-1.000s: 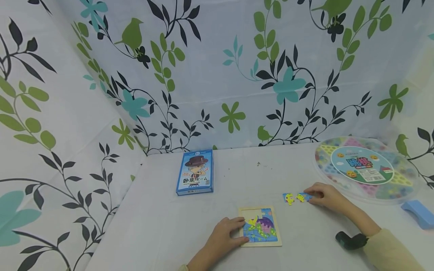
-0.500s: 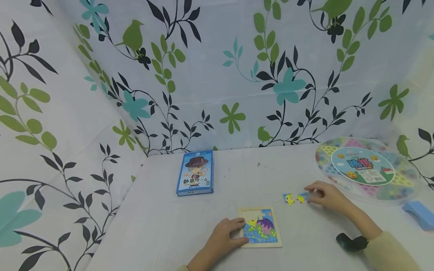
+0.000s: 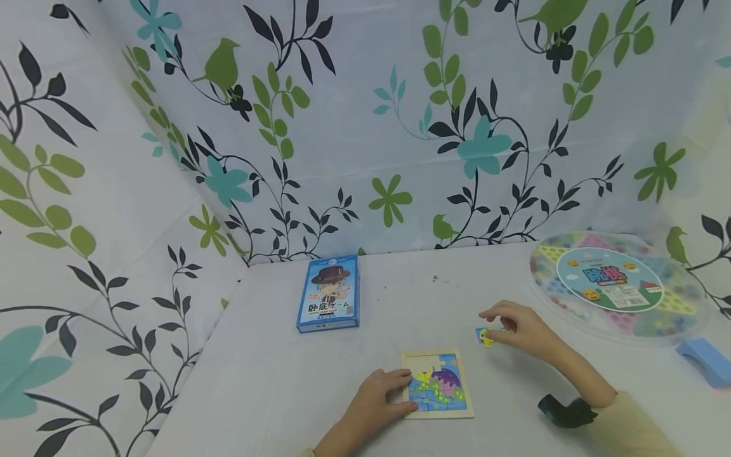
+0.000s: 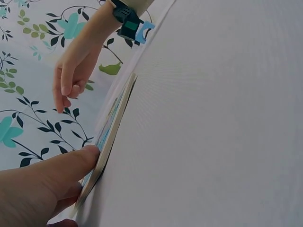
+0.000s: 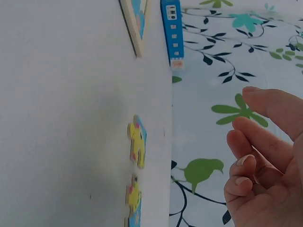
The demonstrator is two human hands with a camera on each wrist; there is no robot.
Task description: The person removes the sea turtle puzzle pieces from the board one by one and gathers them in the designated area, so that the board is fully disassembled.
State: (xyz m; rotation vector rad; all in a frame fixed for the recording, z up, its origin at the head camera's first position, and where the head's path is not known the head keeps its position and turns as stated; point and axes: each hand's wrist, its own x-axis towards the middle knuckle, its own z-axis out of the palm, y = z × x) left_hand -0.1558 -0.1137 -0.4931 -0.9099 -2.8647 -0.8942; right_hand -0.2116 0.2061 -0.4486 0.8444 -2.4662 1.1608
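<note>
A person works at a white-covered table (image 3: 257, 381), left hand (image 3: 377, 397) on the left edge of a wooden puzzle tray (image 3: 440, 414), its thumb near the tray's lower left corner and its fingers higher up, spread apart from the thumb. The tray lies flat, well forward of the table's back edge; inside it, fitted pieces form a cartoon dinosaur (image 3: 447, 381) with a purple back, while bare wood shows at the upper left corner.

The right hand (image 3: 525, 330) hovers just beyond the tray's upper right corner, thumb and forefinger apart and gripping nothing. Beneath it, two loose puzzle pieces lie side by side on the table: a blue-and-yellow left piece (image 5: 138, 145) and a right piece (image 5: 134, 197) in similar colors, largely hidden by the hand from above. A dark device (image 3: 565, 411) sits on the right wrist, at the cuff of a pale yellow sleeve (image 3: 628, 428).

A blue game box (image 3: 329, 293) bearing a figure in a brown hat lies at the table's back edge, near the back left corner. A round, clear-cased board game (image 3: 610, 279) occupies the back right corner, with an arched blue object (image 3: 705, 362) just in front of it. Behind hangs a white cloth (image 3: 342, 127) printed with leaves, birds and flowers.
</note>
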